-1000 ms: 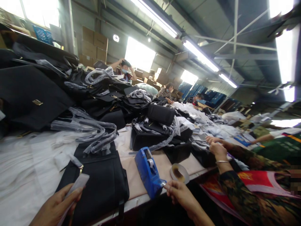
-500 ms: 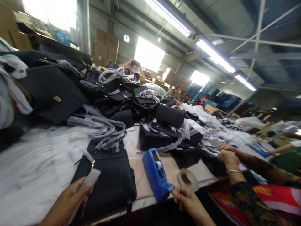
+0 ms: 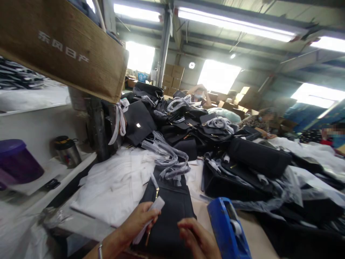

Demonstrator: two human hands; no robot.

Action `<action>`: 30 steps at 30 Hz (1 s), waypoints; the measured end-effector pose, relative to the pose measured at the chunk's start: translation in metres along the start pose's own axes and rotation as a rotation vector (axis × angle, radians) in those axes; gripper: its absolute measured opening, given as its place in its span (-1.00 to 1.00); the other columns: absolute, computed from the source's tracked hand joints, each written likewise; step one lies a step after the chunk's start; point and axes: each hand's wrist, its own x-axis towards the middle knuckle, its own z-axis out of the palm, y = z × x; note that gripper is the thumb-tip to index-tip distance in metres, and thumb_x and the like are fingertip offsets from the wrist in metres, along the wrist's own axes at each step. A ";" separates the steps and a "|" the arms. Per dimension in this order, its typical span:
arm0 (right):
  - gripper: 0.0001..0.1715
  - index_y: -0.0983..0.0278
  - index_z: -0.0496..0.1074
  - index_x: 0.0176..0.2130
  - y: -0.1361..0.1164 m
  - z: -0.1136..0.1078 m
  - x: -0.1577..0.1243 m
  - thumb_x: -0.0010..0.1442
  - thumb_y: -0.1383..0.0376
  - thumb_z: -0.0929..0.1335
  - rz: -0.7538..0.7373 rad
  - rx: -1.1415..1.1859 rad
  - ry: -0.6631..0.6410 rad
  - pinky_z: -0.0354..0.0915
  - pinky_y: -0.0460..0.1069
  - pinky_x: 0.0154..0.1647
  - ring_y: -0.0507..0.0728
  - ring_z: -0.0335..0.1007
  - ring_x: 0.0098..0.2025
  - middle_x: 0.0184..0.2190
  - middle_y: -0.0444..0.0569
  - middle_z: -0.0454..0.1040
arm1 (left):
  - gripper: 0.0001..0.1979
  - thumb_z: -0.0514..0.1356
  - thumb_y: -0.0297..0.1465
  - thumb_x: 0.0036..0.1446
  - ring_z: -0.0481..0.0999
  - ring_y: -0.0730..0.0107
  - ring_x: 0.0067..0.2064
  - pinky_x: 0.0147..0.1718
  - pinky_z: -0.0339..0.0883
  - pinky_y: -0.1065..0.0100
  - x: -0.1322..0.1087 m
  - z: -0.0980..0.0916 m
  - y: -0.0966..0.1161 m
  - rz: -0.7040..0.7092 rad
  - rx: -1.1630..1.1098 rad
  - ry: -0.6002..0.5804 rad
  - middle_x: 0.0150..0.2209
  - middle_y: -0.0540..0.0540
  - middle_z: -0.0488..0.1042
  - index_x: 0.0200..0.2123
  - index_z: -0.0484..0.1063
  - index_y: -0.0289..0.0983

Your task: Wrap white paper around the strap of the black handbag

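Note:
A black bag lies on the table in front of me, with a gold zipper pull along its left side. My left hand is closed round a folded white strip of wrapping material at that zipper. Over the lower part of the bag is my right hand, its fingers curled and pinched together; anything between them is too small to make out. Just right of it stands a blue tape dispenser with a roll inside. Plastic-wrapped straps lie across the bag's far end.
White sheets are stacked left of the bag. Black bags heap up behind, and more lie to the right. A brown box juts in at upper left, above a flask and purple bucket. Other people sit across the table.
My right hand has come away from the dispenser's front end and moved left over the bag. The left hand keeps its hold on the white strip. The view has swung left.

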 end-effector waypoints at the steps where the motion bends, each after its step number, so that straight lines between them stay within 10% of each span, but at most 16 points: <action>1: -0.68 0.13 0.49 -0.20 -0.009 0.008 0.014 0.28 0.06 0.23 -0.065 0.034 -0.047 0.31 -0.07 -0.37 0.12 0.41 -0.39 -0.40 -0.08 0.49 | -0.62 0.21 -0.10 0.08 0.18 0.57 -0.60 -0.62 0.09 0.48 0.000 0.000 0.000 0.006 0.000 -0.002 -0.53 0.05 0.34 -0.29 0.40 -0.35; 12: -0.80 0.20 0.45 -0.31 -0.022 0.037 0.075 0.24 0.42 0.26 -0.243 -0.120 -0.131 0.17 -0.12 -0.31 0.05 0.41 -0.31 -0.37 -0.15 0.48 | -0.73 0.19 -0.19 0.09 0.14 0.60 -0.64 -0.65 0.03 0.50 0.002 -0.004 0.003 -0.015 -0.088 -0.072 -0.56 0.07 0.32 -0.35 0.37 -0.32; 17: -0.51 0.16 0.26 0.04 -0.017 0.037 0.082 0.13 0.48 0.30 -0.140 -0.112 -0.144 0.17 -0.11 -0.37 0.06 0.40 -0.41 -0.47 -0.23 0.45 | -0.77 0.19 -0.25 0.10 0.15 0.62 -0.64 -0.66 0.01 0.53 0.001 -0.006 0.006 -0.074 -0.110 -0.125 -0.55 0.07 0.33 -0.30 0.38 -0.32; 24: -0.71 0.20 0.28 -0.04 -0.005 0.051 0.087 0.20 0.32 0.30 -0.024 0.239 -0.178 0.18 -0.14 -0.53 0.01 0.30 -0.52 -0.44 -0.20 0.40 | -0.80 0.20 -0.30 0.13 0.14 0.66 -0.63 -0.63 0.04 0.55 -0.003 -0.015 0.012 -0.138 -0.403 -0.227 -0.52 0.04 0.31 -0.29 0.40 -0.35; 30: -0.70 0.17 0.37 -0.01 -0.001 0.066 0.090 0.34 0.13 0.23 -0.205 0.199 -0.179 0.18 -0.12 -0.46 0.02 0.27 -0.46 -0.43 -0.16 0.38 | -0.68 0.30 -0.28 -0.05 0.13 0.65 -0.63 -0.64 0.03 0.56 0.002 -0.028 0.005 -0.338 -0.746 -0.384 -0.58 0.09 0.23 -0.31 0.41 -0.41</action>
